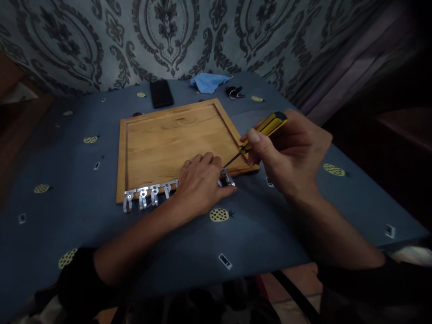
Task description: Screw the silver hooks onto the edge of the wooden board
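A wooden panel (pixel 168 144) with a raised frame lies flat on the table. Along its near edge runs a metal hook rail (pixel 143 190) with several silver hooks hanging over the side. My left hand (pixel 200 182) rests across the rail and the panel's edge, fingers bent over it and thumb stretched to the right; it covers the rail's middle. Gripped in my right hand (pixel 286 153) is a screwdriver (pixel 266 128) with a yellow and black handle. Its shaft slants down left, and its tip meets the rail near the right-end hook (pixel 230 179).
Behind the panel lie a black phone (pixel 161 93), a blue cloth (pixel 209 83) and a bunch of keys (pixel 234 92). A blue tablecloth (pixel 67 162) printed with pineapples covers the table. A patterned curtain (pixel 168 36) hangs at the back.
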`<state>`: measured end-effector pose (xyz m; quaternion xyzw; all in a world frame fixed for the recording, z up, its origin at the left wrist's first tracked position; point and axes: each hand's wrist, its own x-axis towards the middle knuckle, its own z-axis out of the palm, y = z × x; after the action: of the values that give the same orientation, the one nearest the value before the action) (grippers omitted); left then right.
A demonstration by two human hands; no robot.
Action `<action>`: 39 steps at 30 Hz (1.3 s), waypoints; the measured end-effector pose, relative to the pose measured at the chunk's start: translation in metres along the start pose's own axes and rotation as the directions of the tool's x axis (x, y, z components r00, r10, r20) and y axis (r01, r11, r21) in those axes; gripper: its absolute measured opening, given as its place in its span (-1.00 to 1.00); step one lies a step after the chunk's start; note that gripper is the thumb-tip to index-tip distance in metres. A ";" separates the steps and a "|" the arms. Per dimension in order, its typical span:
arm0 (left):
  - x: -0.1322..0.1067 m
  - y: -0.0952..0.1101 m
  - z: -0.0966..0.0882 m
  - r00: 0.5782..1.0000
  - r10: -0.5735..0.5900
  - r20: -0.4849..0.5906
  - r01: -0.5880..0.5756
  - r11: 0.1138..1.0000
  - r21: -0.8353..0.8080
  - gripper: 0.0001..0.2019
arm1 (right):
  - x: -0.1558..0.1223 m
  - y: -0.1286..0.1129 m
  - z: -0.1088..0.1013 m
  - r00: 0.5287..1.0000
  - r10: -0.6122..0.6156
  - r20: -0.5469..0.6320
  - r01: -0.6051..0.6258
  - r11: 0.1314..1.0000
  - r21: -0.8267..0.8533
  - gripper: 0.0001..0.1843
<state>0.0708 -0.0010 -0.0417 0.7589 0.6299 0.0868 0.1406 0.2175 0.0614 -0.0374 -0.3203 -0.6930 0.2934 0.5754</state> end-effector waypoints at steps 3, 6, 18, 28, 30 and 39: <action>0.000 0.001 -0.001 1.000 0.000 -0.004 0.000 1.000 0.000 -0.61 | -0.002 -0.002 0.001 1.000 0.018 0.009 -0.018 1.000 -0.008 -0.65; 0.000 0.001 -0.001 1.000 0.001 -0.003 -0.001 1.000 -0.003 -0.62 | -0.002 -0.003 0.001 1.000 0.024 0.016 -0.024 1.000 -0.005 -0.62; 0.001 0.001 0.000 1.000 -0.001 0.001 0.001 1.000 0.003 -0.62 | -0.002 -0.002 0.001 1.000 0.002 0.013 -0.002 1.000 0.011 -0.61; 0.000 -0.001 0.001 1.000 0.009 -0.012 -0.009 1.000 0.006 -0.61 | -0.003 -0.005 0.000 0.997 0.038 0.071 -0.037 0.999 -0.023 -0.65; 0.000 0.000 0.001 1.000 0.007 -0.006 -0.007 1.000 0.006 -0.60 | -0.001 -0.006 -0.001 0.995 0.035 0.095 -0.034 0.999 -0.012 -0.66; 0.000 0.001 0.000 1.000 -0.006 0.016 0.006 1.000 0.017 -0.59 | 0.002 -0.006 -0.007 0.980 -0.008 0.200 0.005 1.000 0.013 -0.75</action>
<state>0.0717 -0.0014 -0.0415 0.7589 0.6316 0.0749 0.1395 0.2238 0.0596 -0.0303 -0.2833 -0.7466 0.3267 0.5056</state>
